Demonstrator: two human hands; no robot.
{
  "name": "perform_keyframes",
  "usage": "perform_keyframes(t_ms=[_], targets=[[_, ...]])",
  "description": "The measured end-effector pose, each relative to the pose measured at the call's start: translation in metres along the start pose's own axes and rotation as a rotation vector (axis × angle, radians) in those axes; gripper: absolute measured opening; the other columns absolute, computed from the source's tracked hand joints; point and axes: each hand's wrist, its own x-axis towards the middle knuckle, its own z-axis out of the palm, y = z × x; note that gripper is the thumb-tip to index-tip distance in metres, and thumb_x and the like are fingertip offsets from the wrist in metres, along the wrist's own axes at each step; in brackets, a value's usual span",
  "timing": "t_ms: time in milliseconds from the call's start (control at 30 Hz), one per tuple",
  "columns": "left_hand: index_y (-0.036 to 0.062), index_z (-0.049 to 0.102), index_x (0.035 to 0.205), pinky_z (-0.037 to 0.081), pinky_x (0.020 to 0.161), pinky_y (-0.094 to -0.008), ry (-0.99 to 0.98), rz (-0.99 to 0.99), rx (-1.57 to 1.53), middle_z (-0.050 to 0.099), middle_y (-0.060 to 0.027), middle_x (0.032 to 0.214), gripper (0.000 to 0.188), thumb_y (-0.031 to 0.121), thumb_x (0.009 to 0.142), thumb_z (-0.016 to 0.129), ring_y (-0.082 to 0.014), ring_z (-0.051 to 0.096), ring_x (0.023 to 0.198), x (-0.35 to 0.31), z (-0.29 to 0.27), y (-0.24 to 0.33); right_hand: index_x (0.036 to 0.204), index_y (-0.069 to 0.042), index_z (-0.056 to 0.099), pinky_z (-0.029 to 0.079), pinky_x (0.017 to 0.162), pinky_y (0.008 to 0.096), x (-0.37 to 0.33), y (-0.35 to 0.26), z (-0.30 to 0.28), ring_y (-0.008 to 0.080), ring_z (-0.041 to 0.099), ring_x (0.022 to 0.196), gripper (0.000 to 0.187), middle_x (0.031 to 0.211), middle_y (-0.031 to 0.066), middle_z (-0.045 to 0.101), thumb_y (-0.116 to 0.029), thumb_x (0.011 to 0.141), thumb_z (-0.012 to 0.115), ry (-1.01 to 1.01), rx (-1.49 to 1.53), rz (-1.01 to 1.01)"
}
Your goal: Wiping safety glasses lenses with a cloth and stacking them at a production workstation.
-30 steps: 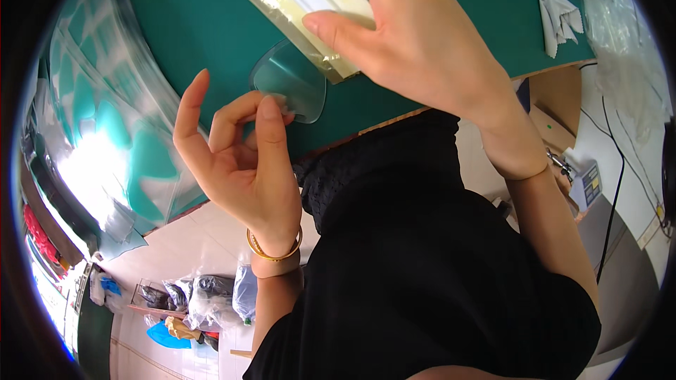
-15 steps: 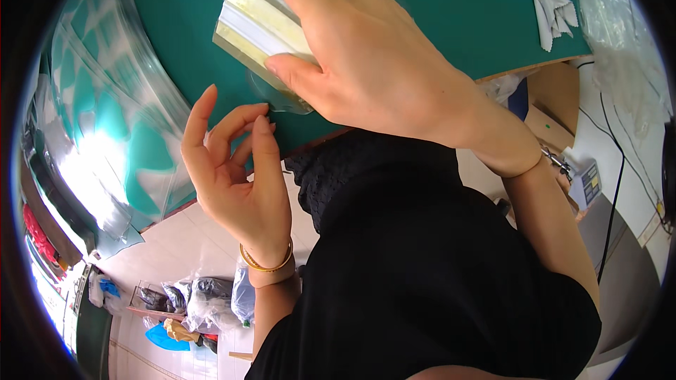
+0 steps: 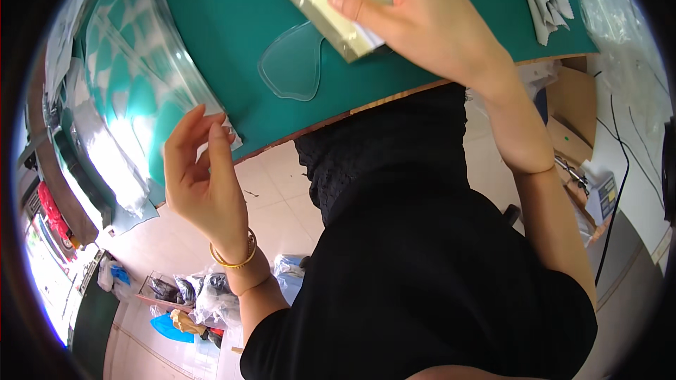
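Note:
My right hand (image 3: pixel 443 28) grips a flat rectangular block (image 3: pixel 338 3), yellow and white with a shiny clear film around it, thumb on its near face. Just under and left of the block, a clear goggle-shaped lens (image 3: pixel 290 63) lies on the green tabletop (image 3: pixel 225 28). The block covers part of the lens's right side. My left hand (image 3: pixel 204 176), with a gold bracelet at its wrist, hovers by the near corner of some clear plastic sheets (image 3: pixel 151 77). Its fingers are loosely bent and apart, with nothing visible in them.
A grey cloth (image 3: pixel 546 10) lies at the table's right end, beside crumpled clear plastic (image 3: pixel 627 42). The wooden table edge (image 3: pixel 380 100) runs close to my body. Bagged items (image 3: pixel 211 299) sit on the floor at lower left; black cables (image 3: pixel 614 190) hang at right.
My right hand has moved right and farther away with the block, uncovering much of the lens. My left hand has drawn left toward the corner of the plastic sheets.

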Motion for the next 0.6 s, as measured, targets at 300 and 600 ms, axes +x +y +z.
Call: perform_keyframes(t_ms=[300, 600], targets=[[-0.0030, 0.061, 0.117, 0.048, 0.090, -0.0384, -0.516, 0.465, 0.422, 0.063, -0.0158, 0.109, 0.043, 0.015, 0.079, 0.073, -0.0326, 0.058, 0.103, 0.056, 0.035, 0.026, 0.120, 0.006, 0.049, 0.047, 0.089, 0.0422, 0.014, 0.052, -0.053, 0.0441, 0.059, 0.108, 0.045, 0.110, 0.0309, 0.060, -0.024, 0.090, 0.065, 0.299, -0.198, -0.007], [-0.0020, 0.057, 0.089, 0.049, 0.077, -0.0434, -0.681, 0.733, 0.559, 0.057, -0.0176, 0.086, 0.022, 0.004, 0.070, 0.066, -0.0353, 0.058, 0.085, 0.102, 0.080, 0.041, 0.126, -0.008, 0.062, 0.048, 0.084, 0.0331, -0.039, 0.019, -0.094, 0.0218, 0.060, 0.096, 0.042, 0.115, 0.0091, 0.062, -0.021, 0.087, 0.070, 0.472, -0.331, -0.176]])
